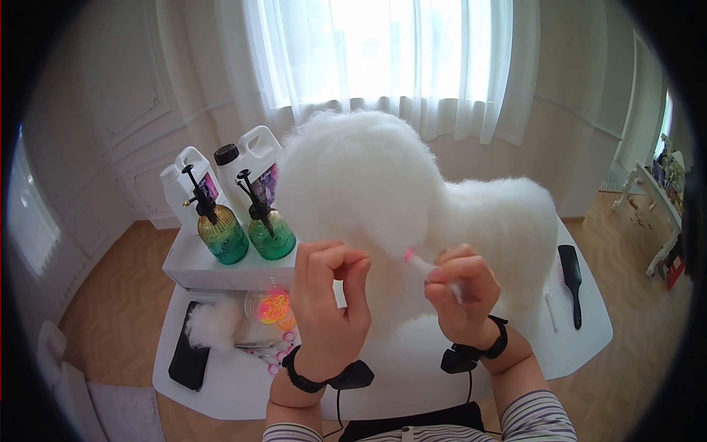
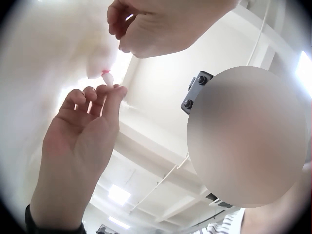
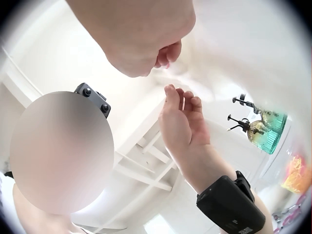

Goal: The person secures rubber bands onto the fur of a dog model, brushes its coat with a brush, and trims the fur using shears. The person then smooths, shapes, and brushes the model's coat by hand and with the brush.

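Observation:
A large white fluffy dog-shaped figure (image 1: 361,177) stands on the white table. A tuft of its hair (image 1: 421,266), tied with a pink elastic band (image 1: 408,255), runs from the head into my right hand (image 1: 468,291). Thumb and fingers of that hand pinch the tuft, as the left wrist view also shows, where the pink band (image 2: 105,72) lies just above the fingertips. My left hand (image 1: 331,295) is raised left of the tuft, apart from the right hand. Its thumb and index tips come together with the fingers curled, and nothing shows between them.
At the left are green spray bottles (image 1: 223,239) and white jugs (image 1: 254,151) on a raised white box. Nearer lie a tub of coloured elastics (image 1: 274,308), scissors (image 1: 258,345), loose white fluff (image 1: 213,323) and a black case (image 1: 188,357). A black brush (image 1: 570,283) lies right.

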`<action>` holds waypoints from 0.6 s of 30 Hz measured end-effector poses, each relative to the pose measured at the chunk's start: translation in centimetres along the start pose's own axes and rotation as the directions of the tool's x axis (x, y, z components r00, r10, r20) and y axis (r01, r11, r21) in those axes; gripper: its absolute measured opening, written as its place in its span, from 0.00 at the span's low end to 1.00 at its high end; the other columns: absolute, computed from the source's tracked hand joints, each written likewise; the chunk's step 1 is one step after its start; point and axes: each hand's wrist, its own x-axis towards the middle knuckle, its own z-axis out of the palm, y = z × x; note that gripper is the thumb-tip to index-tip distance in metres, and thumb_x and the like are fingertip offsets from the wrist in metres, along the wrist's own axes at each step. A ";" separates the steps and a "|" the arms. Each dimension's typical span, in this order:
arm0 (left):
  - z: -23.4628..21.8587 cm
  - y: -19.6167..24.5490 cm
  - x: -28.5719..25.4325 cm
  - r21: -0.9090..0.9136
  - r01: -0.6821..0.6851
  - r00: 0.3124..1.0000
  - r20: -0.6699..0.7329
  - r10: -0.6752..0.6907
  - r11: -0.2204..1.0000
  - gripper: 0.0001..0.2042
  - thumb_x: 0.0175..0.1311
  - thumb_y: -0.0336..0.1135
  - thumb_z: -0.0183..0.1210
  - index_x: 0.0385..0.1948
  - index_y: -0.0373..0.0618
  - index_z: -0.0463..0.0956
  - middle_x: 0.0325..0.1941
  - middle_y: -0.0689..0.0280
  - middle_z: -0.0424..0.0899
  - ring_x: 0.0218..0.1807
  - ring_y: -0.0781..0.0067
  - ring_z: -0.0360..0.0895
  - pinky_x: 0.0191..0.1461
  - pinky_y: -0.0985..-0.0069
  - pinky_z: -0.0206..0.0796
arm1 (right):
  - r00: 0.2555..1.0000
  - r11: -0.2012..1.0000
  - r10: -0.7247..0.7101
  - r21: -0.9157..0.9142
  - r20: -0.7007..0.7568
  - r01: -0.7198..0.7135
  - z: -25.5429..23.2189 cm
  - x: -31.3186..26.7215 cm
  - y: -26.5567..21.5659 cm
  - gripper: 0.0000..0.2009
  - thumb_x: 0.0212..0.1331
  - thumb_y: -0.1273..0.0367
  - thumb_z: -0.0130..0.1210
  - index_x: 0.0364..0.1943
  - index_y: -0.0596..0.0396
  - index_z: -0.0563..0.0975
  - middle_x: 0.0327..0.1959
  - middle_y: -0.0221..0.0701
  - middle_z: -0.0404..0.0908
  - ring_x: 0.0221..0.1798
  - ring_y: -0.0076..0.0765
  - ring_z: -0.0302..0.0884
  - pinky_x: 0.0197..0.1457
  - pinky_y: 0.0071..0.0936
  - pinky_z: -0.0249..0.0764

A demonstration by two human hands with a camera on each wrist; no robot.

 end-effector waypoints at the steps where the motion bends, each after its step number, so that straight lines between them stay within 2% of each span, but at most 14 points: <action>1: -0.1 0.2 -0.1 -0.001 0.001 1.000 0.002 -0.001 1.000 0.05 0.57 0.22 0.57 0.30 0.38 0.69 0.30 0.59 0.72 0.26 0.66 0.71 0.29 0.78 0.66 | 0.999 0.999 -0.050 0.003 0.020 0.050 -0.2 -0.1 -0.2 0.10 0.47 0.79 0.63 0.34 0.59 0.75 0.27 0.33 0.74 0.25 0.21 0.70 0.27 0.17 0.68; 3: -0.3 0.6 -0.5 -0.073 0.106 0.994 0.026 -0.104 0.992 0.05 0.57 0.23 0.58 0.30 0.38 0.70 0.26 0.61 0.75 0.23 0.68 0.74 0.27 0.79 0.66 | 0.995 0.995 -0.098 0.005 0.037 0.098 -0.4 0.0 -0.7 0.12 0.45 0.77 0.66 0.34 0.58 0.75 0.27 0.32 0.74 0.24 0.21 0.69 0.26 0.18 0.68; 4: -0.3 0.7 -0.6 -0.073 0.106 0.994 0.029 -0.104 0.992 0.05 0.57 0.23 0.58 0.30 0.38 0.70 0.26 0.61 0.75 0.23 0.68 0.74 0.27 0.79 0.66 | 0.991 0.989 -0.126 -0.075 0.047 0.129 -0.4 0.2 -1.0 0.14 0.43 0.77 0.67 0.35 0.57 0.76 0.27 0.32 0.74 0.24 0.21 0.69 0.26 0.18 0.68; 6: -0.5 0.7 -0.8 -0.134 0.250 0.928 0.315 -0.198 0.959 0.05 0.59 0.25 0.57 0.30 0.38 0.70 0.24 0.62 0.78 0.26 0.69 0.78 0.28 0.79 0.68 | 0.987 0.976 -0.148 -0.155 0.059 0.155 -0.4 0.4 -1.3 0.15 0.41 0.77 0.68 0.36 0.56 0.77 0.27 0.32 0.73 0.24 0.22 0.69 0.25 0.19 0.69; 7: -0.4 0.8 -0.7 -0.134 0.253 0.926 0.320 -0.200 0.958 0.05 0.59 0.25 0.57 0.30 0.38 0.70 0.24 0.62 0.78 0.26 0.69 0.78 0.28 0.79 0.68 | 0.976 0.945 -0.207 -0.245 0.061 0.216 -0.1 0.5 -1.3 0.16 0.39 0.77 0.69 0.36 0.54 0.78 0.28 0.32 0.74 0.23 0.23 0.69 0.25 0.19 0.69; 9: -0.2 0.9 -0.4 -0.295 0.486 0.831 0.446 -0.332 0.823 0.07 0.62 0.28 0.56 0.32 0.38 0.67 0.25 0.61 0.80 0.33 0.71 0.81 0.33 0.80 0.70 | 0.963 0.904 -0.260 -0.334 0.068 0.267 0.0 0.6 -1.2 0.17 0.38 0.77 0.69 0.36 0.53 0.78 0.29 0.31 0.75 0.22 0.24 0.70 0.25 0.19 0.69; 10: 0.0 0.5 -0.4 -0.291 0.493 0.827 0.450 -0.337 0.820 0.07 0.62 0.28 0.56 0.32 0.38 0.67 0.25 0.61 0.80 0.33 0.71 0.81 0.33 0.80 0.70 | 0.949 0.885 -0.274 -0.344 0.157 0.313 -0.1 0.5 -0.9 0.17 0.37 0.77 0.69 0.35 0.52 0.79 0.30 0.30 0.76 0.22 0.25 0.71 0.24 0.20 0.70; 11: 0.3 0.0 -0.7 -0.392 0.527 0.828 0.435 -0.353 0.754 0.08 0.63 0.29 0.56 0.33 0.38 0.65 0.26 0.61 0.81 0.34 0.73 0.81 0.35 0.80 0.70 | 0.927 0.867 -0.282 -0.348 0.246 0.356 -0.1 0.3 -0.8 0.16 0.36 0.76 0.69 0.34 0.52 0.79 0.30 0.28 0.76 0.22 0.25 0.71 0.24 0.20 0.70; 12: 0.5 -0.3 -0.9 -0.488 0.552 0.827 0.420 -0.373 0.676 0.09 0.64 0.30 0.55 0.34 0.38 0.64 0.27 0.61 0.81 0.35 0.74 0.81 0.37 0.80 0.71 | 0.931 0.873 -0.270 -0.346 0.246 0.344 0.1 0.2 -0.7 0.16 0.36 0.76 0.69 0.34 0.52 0.79 0.30 0.28 0.76 0.22 0.25 0.71 0.24 0.20 0.70; 13: 0.4 -0.3 -0.8 -0.481 0.564 0.820 0.424 -0.385 0.671 0.09 0.64 0.30 0.55 0.34 0.38 0.64 0.27 0.61 0.81 0.35 0.74 0.81 0.37 0.80 0.71 | 0.909 0.833 -0.316 -0.378 0.274 0.403 0.3 0.1 -0.7 0.14 0.37 0.75 0.68 0.32 0.51 0.79 0.30 0.27 0.77 0.22 0.25 0.71 0.23 0.19 0.69; 14: 0.3 -0.1 -0.6 -0.499 0.615 0.785 0.462 -0.413 0.611 0.09 0.63 0.29 0.55 0.34 0.39 0.63 0.28 0.60 0.81 0.36 0.75 0.80 0.38 0.79 0.71 | 0.883 0.790 -0.359 -0.406 0.303 0.460 0.5 0.0 -0.6 0.12 0.38 0.73 0.67 0.31 0.51 0.80 0.30 0.25 0.77 0.22 0.24 0.72 0.22 0.18 0.67; 15: 0.2 -0.2 -0.5 -0.511 0.663 0.747 0.500 -0.437 0.547 0.09 0.63 0.28 0.55 0.35 0.39 0.62 0.29 0.59 0.82 0.36 0.75 0.80 0.40 0.79 0.71 | 0.889 0.799 -0.346 -0.402 0.301 0.447 0.5 -0.1 -0.8 0.12 0.38 0.73 0.67 0.31 0.51 0.80 0.30 0.25 0.77 0.22 0.24 0.72 0.22 0.18 0.67; 17: 0.1 -0.7 -0.4 -0.504 0.660 0.749 0.507 -0.427 0.557 0.09 0.61 0.27 0.56 0.34 0.39 0.63 0.30 0.59 0.82 0.37 0.75 0.80 0.40 0.80 0.71 | 0.851 0.768 -0.358 -0.397 0.385 0.502 0.3 -0.3 -1.5 0.09 0.41 0.69 0.66 0.29 0.50 0.79 0.27 0.25 0.76 0.21 0.23 0.70 0.19 0.16 0.62; 18: 0.0 -0.9 -0.5 -0.508 0.644 0.760 0.510 -0.403 0.572 0.09 0.60 0.25 0.58 0.33 0.39 0.63 0.31 0.59 0.82 0.37 0.74 0.81 0.40 0.80 0.71 | 0.862 0.777 -0.345 -0.402 0.372 0.485 0.3 -0.5 -1.6 0.09 0.41 0.69 0.66 0.29 0.50 0.79 0.27 0.25 0.76 0.21 0.23 0.70 0.19 0.16 0.62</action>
